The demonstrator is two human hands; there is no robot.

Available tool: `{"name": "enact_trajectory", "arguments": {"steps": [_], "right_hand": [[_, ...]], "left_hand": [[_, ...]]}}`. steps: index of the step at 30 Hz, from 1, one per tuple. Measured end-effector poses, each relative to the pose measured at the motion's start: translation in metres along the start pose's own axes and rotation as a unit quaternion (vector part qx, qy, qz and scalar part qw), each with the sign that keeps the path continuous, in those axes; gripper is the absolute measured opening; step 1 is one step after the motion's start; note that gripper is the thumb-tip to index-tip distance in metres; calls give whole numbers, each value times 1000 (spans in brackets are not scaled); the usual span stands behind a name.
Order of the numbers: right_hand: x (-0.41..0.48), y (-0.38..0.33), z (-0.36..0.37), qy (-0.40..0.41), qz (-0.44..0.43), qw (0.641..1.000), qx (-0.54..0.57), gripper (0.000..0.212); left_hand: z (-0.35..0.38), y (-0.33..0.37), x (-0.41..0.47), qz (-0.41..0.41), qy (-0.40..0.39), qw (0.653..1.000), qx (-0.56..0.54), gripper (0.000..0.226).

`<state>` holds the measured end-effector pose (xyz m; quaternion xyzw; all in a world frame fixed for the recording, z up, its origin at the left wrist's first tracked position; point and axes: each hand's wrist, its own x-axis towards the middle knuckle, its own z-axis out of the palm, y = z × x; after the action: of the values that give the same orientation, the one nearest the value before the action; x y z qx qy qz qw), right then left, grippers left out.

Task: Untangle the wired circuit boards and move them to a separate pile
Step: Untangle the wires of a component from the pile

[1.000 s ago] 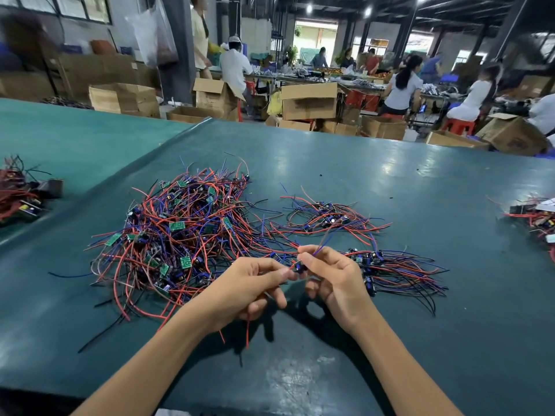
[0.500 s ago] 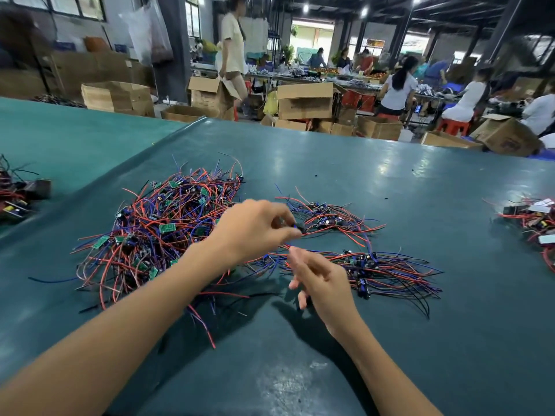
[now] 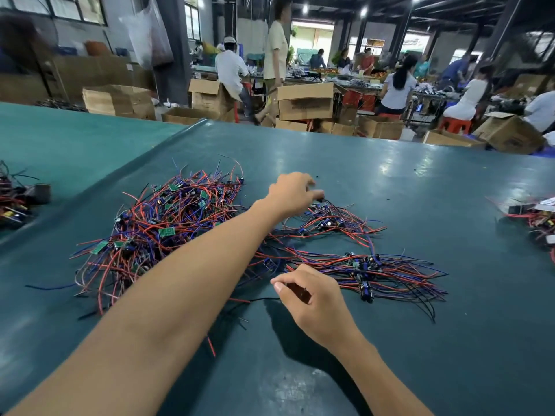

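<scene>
A big tangle of red, blue and black wires with small green circuit boards (image 3: 168, 229) lies left of centre on the dark green table (image 3: 420, 340). Two smaller bundles sit to its right, a far one (image 3: 339, 220) and a near one (image 3: 369, 271). My left hand (image 3: 292, 193) reaches across to the far bundle, fingertips pinched on a wired circuit board (image 3: 323, 200) at the bundle's left end. My right hand (image 3: 309, 295) rests curled at the near bundle's left end. A black wire (image 3: 261, 299) runs up to it; whether it grips anything is hidden.
Another heap of wired parts (image 3: 15, 202) lies at the left edge, and one more (image 3: 534, 217) at the right edge. A lighter green table (image 3: 60, 139) adjoins on the left. Cardboard boxes (image 3: 304, 100) and seated workers fill the floor beyond the far edge.
My left hand has carried a wired board away from my right hand, forward and right to the far bundle. My right hand let go, stayed low and curled its fingers.
</scene>
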<state>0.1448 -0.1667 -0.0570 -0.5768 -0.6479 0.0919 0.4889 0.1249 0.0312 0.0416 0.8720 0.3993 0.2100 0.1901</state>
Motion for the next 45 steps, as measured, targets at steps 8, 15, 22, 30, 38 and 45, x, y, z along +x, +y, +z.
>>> {"name": "enact_trajectory", "arguments": {"steps": [8, 15, 22, 30, 38, 45], "right_hand": [[0, -1, -1, 0, -28, 1000, -10, 8], [1, -5, -2, 35, -51, 998, -27, 10], [0, -6, 0, 47, -64, 996, -50, 8], [0, -3, 0, 42, -74, 995, -55, 8], [0, -1, 0, 43, -69, 995, -50, 9], [0, -1, 1, 38, -56, 996, -54, 12]], "left_hand": [[-18, -64, -37, -71, 13, 976, 205, 57], [-77, -120, -102, -52, -78, 938, 334, 54], [-89, -120, -149, 136, -16, 960, 244, 56], [-62, -89, -164, 191, -78, 931, 302, 25], [-39, -81, -161, 14, -121, 915, 384, 38], [-54, -77, -169, -15, -40, 981, 191, 23]]}}
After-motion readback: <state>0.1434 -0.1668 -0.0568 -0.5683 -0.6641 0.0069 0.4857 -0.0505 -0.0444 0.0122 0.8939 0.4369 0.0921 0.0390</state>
